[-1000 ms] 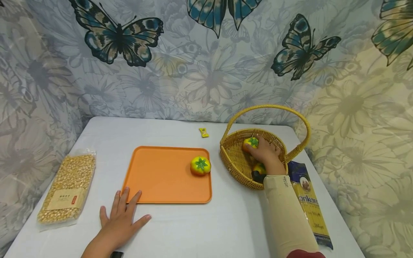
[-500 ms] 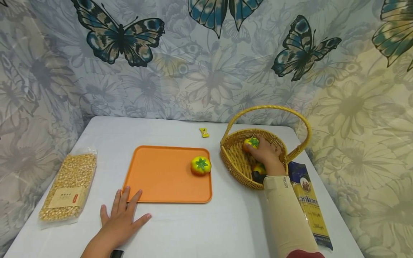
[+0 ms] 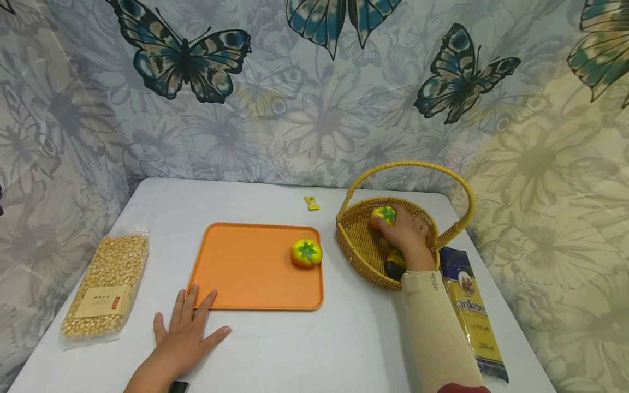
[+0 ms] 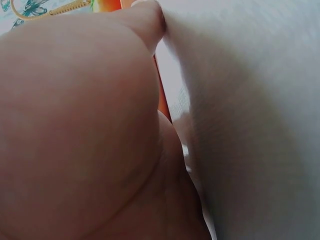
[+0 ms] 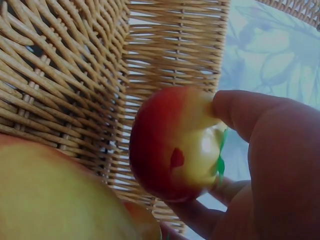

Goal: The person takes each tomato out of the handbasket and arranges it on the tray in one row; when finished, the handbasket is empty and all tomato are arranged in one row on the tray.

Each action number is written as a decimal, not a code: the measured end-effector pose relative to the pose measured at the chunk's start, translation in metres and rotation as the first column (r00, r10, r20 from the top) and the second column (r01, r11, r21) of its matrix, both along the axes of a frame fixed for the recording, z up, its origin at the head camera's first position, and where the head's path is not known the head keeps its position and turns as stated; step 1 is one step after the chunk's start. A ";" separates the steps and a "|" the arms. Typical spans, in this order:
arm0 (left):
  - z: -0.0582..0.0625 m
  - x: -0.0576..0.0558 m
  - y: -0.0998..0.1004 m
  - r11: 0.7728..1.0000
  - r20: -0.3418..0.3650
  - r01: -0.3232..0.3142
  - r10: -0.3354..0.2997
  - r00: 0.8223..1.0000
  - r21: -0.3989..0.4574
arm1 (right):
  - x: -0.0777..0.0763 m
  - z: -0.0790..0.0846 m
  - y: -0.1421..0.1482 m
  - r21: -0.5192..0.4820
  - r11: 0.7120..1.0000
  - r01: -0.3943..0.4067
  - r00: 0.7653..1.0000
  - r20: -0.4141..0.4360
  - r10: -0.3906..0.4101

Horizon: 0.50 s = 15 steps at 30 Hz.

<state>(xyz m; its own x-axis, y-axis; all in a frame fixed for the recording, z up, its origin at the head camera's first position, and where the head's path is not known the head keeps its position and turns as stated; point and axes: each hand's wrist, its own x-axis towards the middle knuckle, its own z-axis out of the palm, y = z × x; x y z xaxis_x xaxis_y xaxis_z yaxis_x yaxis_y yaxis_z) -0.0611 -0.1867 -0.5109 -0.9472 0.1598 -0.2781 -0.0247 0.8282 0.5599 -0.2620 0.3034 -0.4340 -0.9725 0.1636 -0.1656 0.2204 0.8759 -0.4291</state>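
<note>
My right hand [image 3: 405,232] reaches into a wicker basket [image 3: 356,256] and grips a red-and-yellow tomato [image 5: 175,145] with a green star-shaped top, thumb on one side and fingers on the other. In the right wrist view the tomato is close to the woven wall. A larger yellow-red fruit [image 5: 50,195] lies nearer that camera, partly cut off. On the orange tray [image 3: 245,267] a similar tomato [image 3: 306,253] sits near the right edge. My left hand [image 3: 184,338] lies with fingers spread, fingertips at the tray's front left corner; its wrist view shows mostly palm and thumb.
A clear bag of corn kernels [image 3: 108,273] lies on the left of the white table [image 3: 304,349]. Behind the tray is a small yellow wrapped candy [image 3: 312,203]. A blue-and-yellow packet [image 3: 474,322] lies right of my sleeve, and the basket's handle [image 3: 408,164] arches up.
</note>
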 end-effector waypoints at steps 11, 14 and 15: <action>0.004 0.000 0.001 1.000 0.016 0.006 -0.006 1.000 -0.001 | 0.004 0.008 0.001 0.005 1.000 -0.015 0.999 -0.047 0.015; 0.004 0.001 0.001 1.000 0.017 0.005 -0.005 1.000 0.006 | 0.003 0.012 0.000 0.002 1.000 -0.025 0.996 -0.084 0.025; 0.004 0.001 0.001 1.000 0.016 0.004 -0.004 1.000 0.008 | 0.004 0.013 -0.001 0.001 1.000 -0.028 0.995 -0.096 0.028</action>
